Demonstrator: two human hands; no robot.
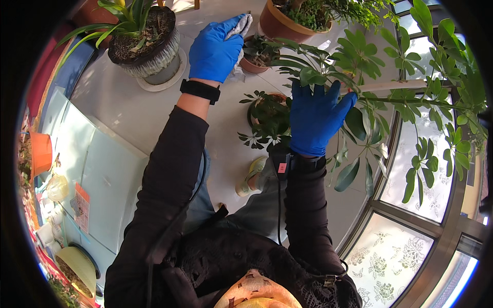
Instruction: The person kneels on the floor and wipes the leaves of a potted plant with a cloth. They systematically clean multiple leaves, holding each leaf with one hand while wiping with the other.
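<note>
My left hand (215, 50), in a blue disposable glove, is closed around a crumpled grey-white cloth (242, 27), part of which sticks out beyond the thumb. It is raised between a ribbed ceramic pot (154, 57) and a small brown pot with a dark-leaved plant (256, 57). My right hand (317, 115), gloved in the same blue, reaches among the leaves of a schefflera (314, 75). Its fingers are spread, the fingertips at or just under the leaves. A long green stem (393, 101) of this plant runs rightward from beside the thumb.
A glass-topped table (104, 169) at left bears an orange pot (40, 154) and a pale planter (79, 265). Another small potted plant (269, 115) stands below my hands. A large brown pot (269, 23) stands at the far side. Metal-framed patterned glass panels (389, 254) border the right.
</note>
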